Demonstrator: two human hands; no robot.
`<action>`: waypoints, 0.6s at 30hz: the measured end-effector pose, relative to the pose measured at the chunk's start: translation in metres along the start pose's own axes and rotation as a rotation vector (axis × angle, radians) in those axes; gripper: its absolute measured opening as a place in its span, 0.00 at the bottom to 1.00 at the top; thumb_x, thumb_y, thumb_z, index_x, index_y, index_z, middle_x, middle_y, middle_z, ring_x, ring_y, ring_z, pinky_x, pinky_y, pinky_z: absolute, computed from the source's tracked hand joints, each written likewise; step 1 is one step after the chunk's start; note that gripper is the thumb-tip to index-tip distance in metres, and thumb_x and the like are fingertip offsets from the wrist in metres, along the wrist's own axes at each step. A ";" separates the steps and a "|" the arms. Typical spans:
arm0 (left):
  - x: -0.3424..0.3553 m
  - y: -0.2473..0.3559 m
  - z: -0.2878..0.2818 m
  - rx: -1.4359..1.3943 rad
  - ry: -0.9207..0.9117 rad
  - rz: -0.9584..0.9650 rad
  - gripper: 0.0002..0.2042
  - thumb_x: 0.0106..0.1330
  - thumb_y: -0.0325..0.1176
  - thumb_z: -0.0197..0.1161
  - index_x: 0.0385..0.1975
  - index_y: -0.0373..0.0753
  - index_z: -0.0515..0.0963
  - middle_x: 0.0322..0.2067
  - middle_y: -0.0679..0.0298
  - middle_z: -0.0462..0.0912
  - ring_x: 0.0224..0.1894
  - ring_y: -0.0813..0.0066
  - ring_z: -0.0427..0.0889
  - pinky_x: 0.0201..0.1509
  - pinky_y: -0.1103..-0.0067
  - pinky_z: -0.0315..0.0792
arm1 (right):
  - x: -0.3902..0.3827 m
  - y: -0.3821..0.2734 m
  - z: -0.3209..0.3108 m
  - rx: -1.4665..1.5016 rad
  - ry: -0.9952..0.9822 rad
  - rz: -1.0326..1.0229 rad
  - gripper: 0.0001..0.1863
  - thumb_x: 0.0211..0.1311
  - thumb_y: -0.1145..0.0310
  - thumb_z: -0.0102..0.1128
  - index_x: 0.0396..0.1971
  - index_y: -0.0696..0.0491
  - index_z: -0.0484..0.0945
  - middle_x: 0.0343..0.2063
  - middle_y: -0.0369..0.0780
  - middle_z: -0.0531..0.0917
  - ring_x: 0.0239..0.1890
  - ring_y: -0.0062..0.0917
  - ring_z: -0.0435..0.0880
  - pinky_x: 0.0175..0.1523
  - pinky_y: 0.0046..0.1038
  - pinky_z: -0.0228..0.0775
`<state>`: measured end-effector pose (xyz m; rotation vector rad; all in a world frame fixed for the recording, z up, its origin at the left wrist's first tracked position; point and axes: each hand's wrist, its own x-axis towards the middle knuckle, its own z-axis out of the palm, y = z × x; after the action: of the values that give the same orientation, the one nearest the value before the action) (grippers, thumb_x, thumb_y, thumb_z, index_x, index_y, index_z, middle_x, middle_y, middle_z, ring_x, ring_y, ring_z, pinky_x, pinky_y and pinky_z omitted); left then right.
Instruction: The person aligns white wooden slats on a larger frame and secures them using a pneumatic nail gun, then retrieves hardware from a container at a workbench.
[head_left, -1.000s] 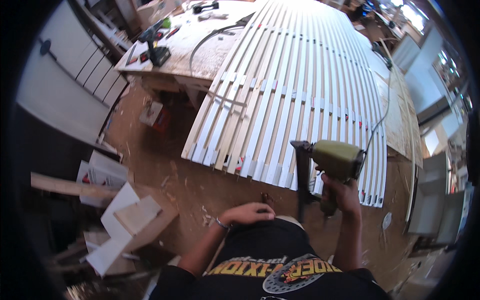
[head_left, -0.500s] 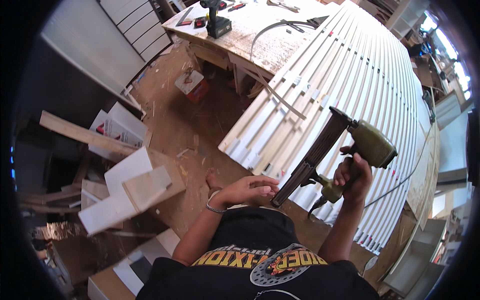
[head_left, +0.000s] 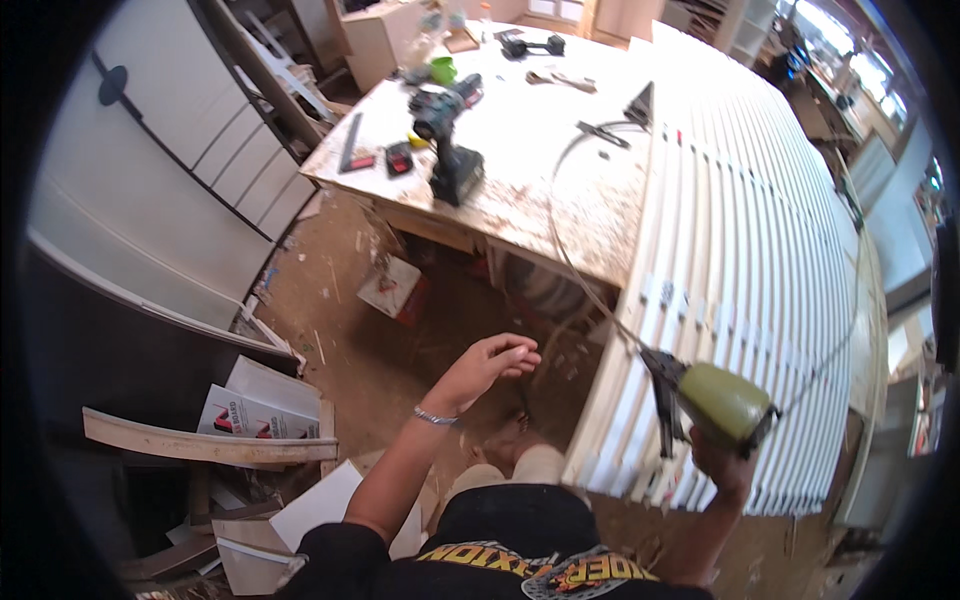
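Observation:
My right hand (head_left: 722, 462) grips the handle of a green and black nail gun (head_left: 712, 398), held low over the near edge of a large white slatted panel (head_left: 760, 250). A thin hose (head_left: 575, 270) runs from the gun up across the workbench. My left hand (head_left: 492, 362) is raised in front of me with fingers loosely curled, holding nothing, over the dusty floor beside the panel's left edge. A bracelet circles that wrist.
A sawdust-covered workbench (head_left: 520, 160) carries a cordless drill (head_left: 450, 140), a green cup (head_left: 443, 70), a clamp and small tools. White cabinet doors (head_left: 150, 200) lean at left. Wood offcuts and boards (head_left: 230, 440) litter the floor at lower left. A small box (head_left: 392, 285) lies under the bench.
The view has swung left and up toward the workbench. My right hand has lowered the nail gun to the right, and my left hand has come off the gun's magazine and lifted.

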<state>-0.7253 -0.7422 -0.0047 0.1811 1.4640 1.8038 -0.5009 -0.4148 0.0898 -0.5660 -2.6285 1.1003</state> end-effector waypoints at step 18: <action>0.645 0.185 -0.300 0.765 1.066 0.652 0.10 0.62 0.34 0.69 0.38 0.35 0.84 0.34 0.52 0.87 0.37 0.58 0.86 0.44 0.68 0.78 | 0.105 -0.010 0.030 0.033 0.697 0.571 0.26 0.54 0.71 0.77 0.53 0.58 0.77 0.41 0.40 0.84 0.41 0.26 0.83 0.46 0.32 0.77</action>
<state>-1.4181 -0.5603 -0.1676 0.0614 3.1284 1.7675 -0.6083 -0.3940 0.0831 -1.4458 -1.8755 0.8471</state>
